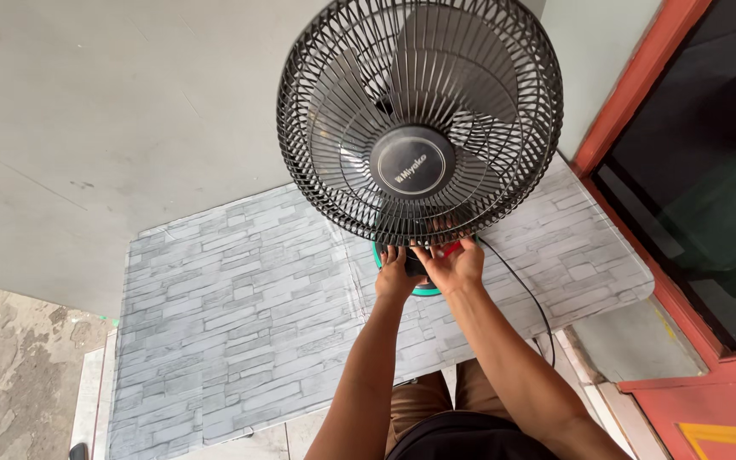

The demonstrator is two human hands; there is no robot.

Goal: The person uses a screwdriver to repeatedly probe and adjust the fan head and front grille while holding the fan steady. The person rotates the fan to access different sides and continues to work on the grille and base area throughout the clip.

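Both hands are meeting under the round black wire-cage desk fan (420, 119): the left hand (393, 274) is cupping its teal base (423, 291), and the right hand (455, 264) is closing its grip on the stem beside a small red part (449, 250). That fan is standing upright near the far edge of the counter (240, 315), which is wearing a grey stone-brick patterned sheet. A black cord (521, 285) is trailing off toward the near edge. Behind it a plain grey wall (112, 111) is rising, with a red-framed dark window (683, 170) to the right and rough concrete floor (10, 366) at the left.
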